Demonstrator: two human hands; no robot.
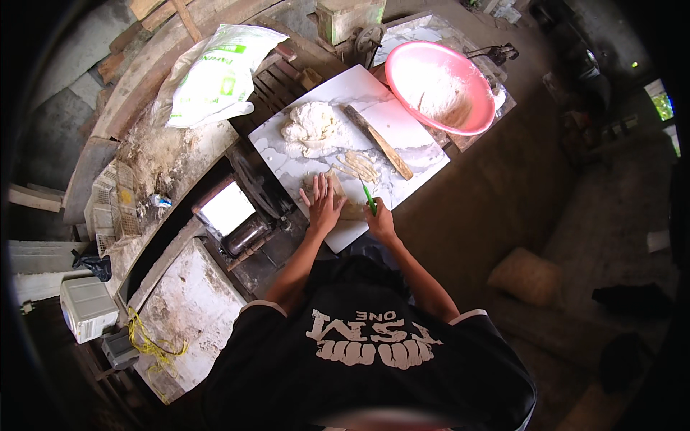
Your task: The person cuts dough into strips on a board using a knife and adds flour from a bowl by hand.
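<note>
We press our left hand [321, 206] flat, fingers spread, on a flattened piece of dough [338, 192] at the near edge of the white marbled slab [402, 129]. Our right hand [379, 221] is clenched round a green-handled knife [369, 198], its tip at the dough's right side, just beside the left fingers.

Risk, as we judge it: the blade works close to the spread fingers; a slip on the floury slab could nick them. The dough sits near the slab's front edge and could slide off.

Cut strips [359, 167] lie just beyond; a larger dough mound [310, 126] sits farther back, a wooden stick [379, 142] slanting beside it. The pink basin [463, 115], floured inside, stands at the slab's far right corner.

Packaging: a white sack [215, 75] with green printing slumps far left of the slab. A small white box [88, 307] rests low left.
</note>
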